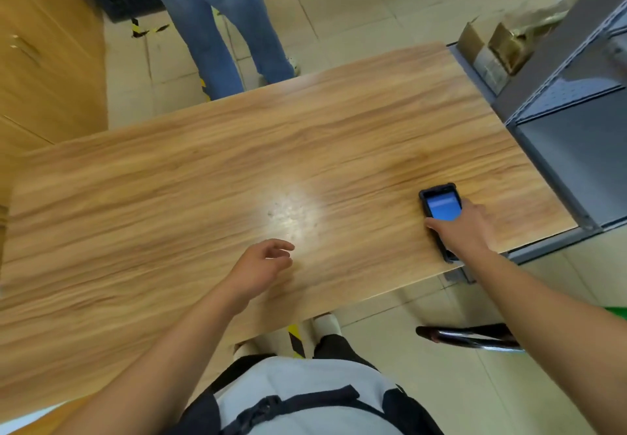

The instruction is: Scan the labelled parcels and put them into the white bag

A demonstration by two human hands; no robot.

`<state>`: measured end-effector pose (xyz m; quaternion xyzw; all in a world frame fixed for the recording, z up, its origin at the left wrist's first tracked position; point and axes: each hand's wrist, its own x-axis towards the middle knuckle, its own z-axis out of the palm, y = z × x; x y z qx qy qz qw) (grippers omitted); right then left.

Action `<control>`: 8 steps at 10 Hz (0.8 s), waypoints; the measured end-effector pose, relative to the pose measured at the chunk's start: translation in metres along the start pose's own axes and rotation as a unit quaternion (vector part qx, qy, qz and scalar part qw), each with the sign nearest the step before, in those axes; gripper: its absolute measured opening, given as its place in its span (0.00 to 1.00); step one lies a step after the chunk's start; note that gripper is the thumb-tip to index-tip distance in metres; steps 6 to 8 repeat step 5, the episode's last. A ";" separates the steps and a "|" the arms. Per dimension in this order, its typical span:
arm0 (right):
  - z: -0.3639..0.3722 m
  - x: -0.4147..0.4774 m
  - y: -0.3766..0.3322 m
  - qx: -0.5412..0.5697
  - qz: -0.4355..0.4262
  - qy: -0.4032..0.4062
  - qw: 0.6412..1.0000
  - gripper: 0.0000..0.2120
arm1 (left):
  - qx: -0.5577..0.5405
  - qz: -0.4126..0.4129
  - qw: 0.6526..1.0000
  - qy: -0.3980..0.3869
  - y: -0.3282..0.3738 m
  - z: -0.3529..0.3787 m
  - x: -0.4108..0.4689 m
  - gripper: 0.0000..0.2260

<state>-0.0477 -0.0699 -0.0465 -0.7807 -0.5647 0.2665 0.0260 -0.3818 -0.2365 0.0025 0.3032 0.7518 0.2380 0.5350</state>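
Note:
A black handheld scanner (439,206) with a lit blue screen lies on the wooden table (237,170) near its right front corner. My right hand (463,231) lies over the scanner's lower half, thumb on its left side and fingers on its right, gripping it. My left hand (263,266) hovers just above the table's middle front with fingers loosely curled, holding nothing. No parcel and no white bag are in view.
A grey metal shelf (573,102) stands against the table's right side, with cardboard boxes (492,51) behind it. A person in blue jeans (220,27) stands beyond the far edge. Wooden cabinets (44,54) are at left. A chair's chrome frame (475,338) sits at lower right.

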 end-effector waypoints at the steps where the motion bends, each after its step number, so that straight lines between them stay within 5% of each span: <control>1: 0.004 0.010 -0.001 -0.033 0.010 0.004 0.999 0.37 | -0.016 -0.015 1.000 0.021 -0.008 -0.008 -0.003 0.09; 5: -0.004 0.008 -0.010 -0.077 0.002 -0.030 0.997 0.54 | -0.093 -0.029 0.993 0.061 -0.029 -0.024 -0.032 0.09; 8: -0.004 0.008 -0.010 -0.077 0.002 -0.030 0.997 0.54 | -0.093 -0.029 0.993 0.061 -0.029 -0.024 -0.032 0.09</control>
